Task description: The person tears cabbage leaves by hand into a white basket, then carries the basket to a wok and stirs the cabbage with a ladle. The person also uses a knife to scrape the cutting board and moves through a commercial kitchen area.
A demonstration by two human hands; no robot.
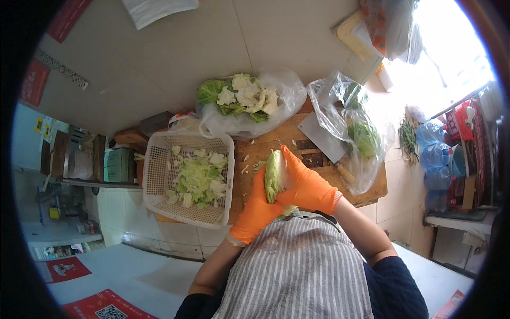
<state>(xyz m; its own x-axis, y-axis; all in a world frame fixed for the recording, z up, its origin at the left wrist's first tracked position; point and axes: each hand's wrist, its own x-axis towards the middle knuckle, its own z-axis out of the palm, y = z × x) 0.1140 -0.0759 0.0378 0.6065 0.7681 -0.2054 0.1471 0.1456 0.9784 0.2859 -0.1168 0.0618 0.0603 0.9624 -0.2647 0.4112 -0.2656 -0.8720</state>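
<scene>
Both my hands wear orange gloves and hold a piece of cut cabbage [273, 177] over the wooden board [249, 153]. My left hand [257, 207] grips its left side and lower end; my right hand [305, 183] presses on its pale right face. To the left, a white plastic basket [230, 159] holds torn cabbage leaves [199, 179]. A cleaver [322, 137] lies on the board to the right, its wooden handle pointing down and right, partly beside a clear plastic bag of cabbage [364, 137]. Behind the board's middle, another plastic bag [289, 93] bears outer leaves and trimmings [249, 95].
Small cabbage scraps [245, 167] lie on the board. A wall [179, 60] rises behind it. Spring onions [408, 139] and large blue water bottles [433, 155] stand at the right. A shelf with a green box [117, 165] is at the left.
</scene>
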